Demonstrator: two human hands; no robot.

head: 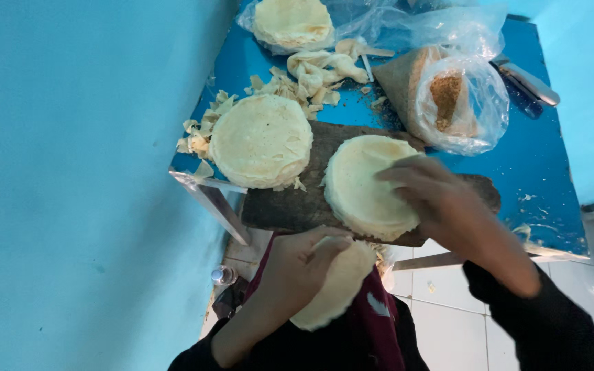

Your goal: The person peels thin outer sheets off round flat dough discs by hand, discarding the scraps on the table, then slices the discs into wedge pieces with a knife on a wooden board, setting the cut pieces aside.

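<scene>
On the near edge of the blue table (544, 172), two hands worked thin round dough sheets.
The left hand (297, 264) gripped one sheet (342, 285) below the table; the right hand (434, 196) lay fingers-spread on the stack (359, 185) atop the dark board (283, 203).

The right hand (441, 199) is motion-blurred, hiding part of the dough stack (362, 185).

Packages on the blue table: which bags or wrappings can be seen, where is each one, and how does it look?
Clear plastic bag of brown crumbs: right of centre, rounded, beside a brown paper cone.
Clear plastic bag with a pale round flatbread stack: far edge, crumpled, open.
No labels, signs or screens visible.
</scene>
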